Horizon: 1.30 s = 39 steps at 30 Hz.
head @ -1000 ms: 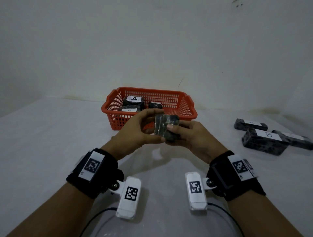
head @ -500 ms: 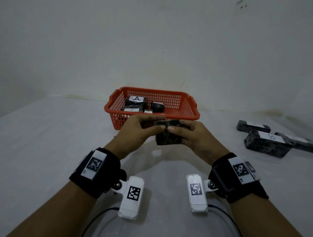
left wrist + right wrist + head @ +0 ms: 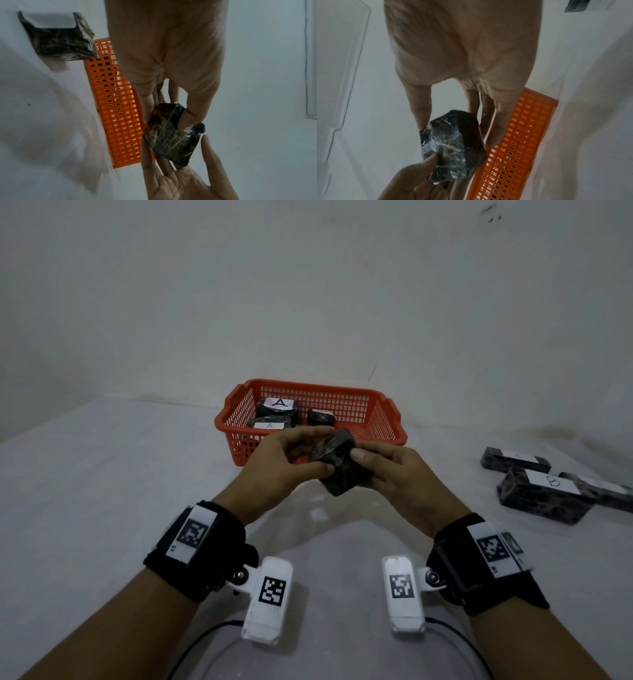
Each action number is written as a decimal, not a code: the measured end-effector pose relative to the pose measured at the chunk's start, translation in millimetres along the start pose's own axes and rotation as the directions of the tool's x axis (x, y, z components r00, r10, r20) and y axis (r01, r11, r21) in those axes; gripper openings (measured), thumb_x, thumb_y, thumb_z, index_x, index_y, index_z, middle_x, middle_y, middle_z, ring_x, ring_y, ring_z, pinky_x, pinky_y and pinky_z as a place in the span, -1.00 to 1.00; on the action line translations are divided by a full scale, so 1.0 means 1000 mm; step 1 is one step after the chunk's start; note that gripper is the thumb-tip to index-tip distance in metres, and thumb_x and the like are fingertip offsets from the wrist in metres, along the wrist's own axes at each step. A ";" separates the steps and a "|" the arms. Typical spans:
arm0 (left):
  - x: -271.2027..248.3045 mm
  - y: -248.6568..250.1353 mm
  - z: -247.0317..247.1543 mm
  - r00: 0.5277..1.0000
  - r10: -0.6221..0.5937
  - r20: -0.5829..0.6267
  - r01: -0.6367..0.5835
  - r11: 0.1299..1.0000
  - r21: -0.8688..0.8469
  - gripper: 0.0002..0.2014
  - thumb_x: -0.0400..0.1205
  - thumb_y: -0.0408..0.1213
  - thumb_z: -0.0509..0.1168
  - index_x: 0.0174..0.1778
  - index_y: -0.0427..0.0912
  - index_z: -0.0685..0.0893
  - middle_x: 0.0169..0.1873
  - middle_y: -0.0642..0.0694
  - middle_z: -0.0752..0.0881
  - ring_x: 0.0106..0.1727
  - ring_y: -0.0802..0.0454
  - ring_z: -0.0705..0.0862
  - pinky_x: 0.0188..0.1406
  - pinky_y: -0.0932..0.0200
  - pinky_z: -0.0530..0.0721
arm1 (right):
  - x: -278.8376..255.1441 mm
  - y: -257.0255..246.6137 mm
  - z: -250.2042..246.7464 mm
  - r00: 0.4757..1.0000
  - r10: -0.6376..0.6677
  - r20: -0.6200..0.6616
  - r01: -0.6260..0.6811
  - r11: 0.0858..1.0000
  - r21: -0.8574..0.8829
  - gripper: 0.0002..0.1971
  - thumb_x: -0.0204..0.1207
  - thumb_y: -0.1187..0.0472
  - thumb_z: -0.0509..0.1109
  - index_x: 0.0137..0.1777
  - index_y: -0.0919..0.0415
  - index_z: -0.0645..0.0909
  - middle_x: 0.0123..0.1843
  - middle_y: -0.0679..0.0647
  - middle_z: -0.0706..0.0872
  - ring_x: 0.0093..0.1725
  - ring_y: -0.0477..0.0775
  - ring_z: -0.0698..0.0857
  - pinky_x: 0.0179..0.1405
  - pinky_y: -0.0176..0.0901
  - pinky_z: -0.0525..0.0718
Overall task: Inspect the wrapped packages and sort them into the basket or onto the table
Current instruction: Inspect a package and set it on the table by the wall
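Observation:
In the head view both hands hold one dark plastic-wrapped package (image 3: 339, 463) in the air, just in front of the red basket (image 3: 390, 419). My left hand (image 3: 320, 453) pinches its left end between thumb and fingers. My right hand (image 3: 363, 462) grips the right end. The package is tilted with a corner up, and no label shows on it. The left wrist view shows this package (image 3: 171, 135) between my thumb and fingers, with the right palm below. In the right wrist view the package (image 3: 452, 147) is beside the basket wall (image 3: 513, 148).
Three wrapped packages lie in the basket; two show an "A" label (image 3: 279, 404), (image 3: 269, 425). On the white table (image 3: 102, 491) to the right lie three more: one labelled (image 3: 544, 496), one behind it (image 3: 515, 460), one at the edge (image 3: 606, 491).
The package has been turned between the hands, from standing on edge to tilted with a corner up. Both hands stayed in front of the basket.

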<state>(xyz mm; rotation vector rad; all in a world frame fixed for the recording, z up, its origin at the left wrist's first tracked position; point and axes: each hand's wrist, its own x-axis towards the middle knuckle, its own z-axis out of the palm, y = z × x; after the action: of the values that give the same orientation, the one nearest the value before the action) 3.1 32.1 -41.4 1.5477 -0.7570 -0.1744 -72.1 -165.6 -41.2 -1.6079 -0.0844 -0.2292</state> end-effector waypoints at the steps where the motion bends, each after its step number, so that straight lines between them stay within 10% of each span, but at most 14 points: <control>1: 0.000 0.000 0.000 1.000 0.003 -0.001 -0.003 1.000 -0.008 -0.46 0.56 -0.56 0.48 0.46 -0.12 0.67 0.26 -0.03 0.81 0.30 0.12 0.79 0.26 0.14 0.78 | 0.000 0.000 0.001 1.000 0.022 0.007 -0.022 1.000 0.014 -0.65 0.51 0.03 0.47 0.22 0.16 0.81 0.23 0.22 0.87 0.31 0.23 0.83 0.48 0.30 0.69; 6: 0.000 -0.002 -0.002 1.000 0.004 0.006 -0.004 0.998 -0.066 -0.45 0.55 -0.59 0.47 0.43 -0.06 0.66 0.31 0.02 0.78 0.36 0.12 0.75 0.26 0.13 0.78 | -0.002 0.000 0.007 0.988 0.148 0.048 -0.154 0.978 0.139 -0.65 0.53 -0.12 0.41 0.23 -0.01 0.76 0.21 0.25 0.87 0.22 0.39 0.85 0.32 0.25 0.79; 15: -0.001 -0.001 0.005 0.998 -0.060 0.037 0.059 0.998 0.016 -0.74 0.63 -0.20 0.46 0.23 0.13 0.72 0.12 0.10 0.84 0.20 0.12 0.81 0.02 0.29 0.79 | 0.005 0.011 -0.001 0.998 0.048 -0.029 -0.046 0.997 0.068 -0.59 0.55 0.31 0.56 0.40 0.30 0.72 0.33 0.25 0.82 0.37 0.24 0.79 0.42 0.13 0.74; 26: -0.001 0.001 0.003 0.999 -0.040 -0.013 0.040 0.999 0.006 -0.82 0.72 -0.32 0.36 0.16 0.01 0.76 0.00 0.08 0.87 0.10 0.20 0.84 0.02 0.28 0.80 | 0.002 0.006 0.002 0.999 0.032 -0.038 -0.029 0.995 0.094 -0.43 0.38 0.11 0.57 0.37 0.38 0.71 0.30 0.31 0.83 0.32 0.26 0.82 0.34 0.07 0.80; 31: 0.000 0.001 -0.004 0.994 -0.098 0.045 0.100 0.995 -0.028 -0.50 0.65 -0.21 0.46 0.54 -0.12 0.60 0.28 -0.03 0.80 0.29 0.08 0.80 0.30 0.09 0.77 | 0.002 0.007 -0.001 0.999 -0.017 -0.050 0.019 1.000 0.022 -0.51 0.46 0.32 0.64 0.40 0.32 0.72 0.30 0.25 0.85 0.36 0.22 0.81 0.50 0.22 0.69; 39: -0.001 -0.003 -0.005 0.996 -0.011 0.090 0.005 0.998 0.067 -0.32 0.46 -0.58 0.58 0.48 -0.10 0.59 0.35 0.00 0.75 0.38 0.11 0.74 0.23 0.16 0.78 | -0.001 0.000 0.003 0.990 0.139 0.010 -0.139 0.987 0.077 -0.66 0.68 0.14 0.45 0.35 0.33 0.73 0.24 0.30 0.86 0.23 0.34 0.85 0.28 0.17 0.83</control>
<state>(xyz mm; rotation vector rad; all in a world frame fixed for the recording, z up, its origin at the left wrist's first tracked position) 5.4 36.4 -43.6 1.6151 -0.8346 -0.2281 -73.3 -162.7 -41.3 -1.5298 0.0149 -0.1127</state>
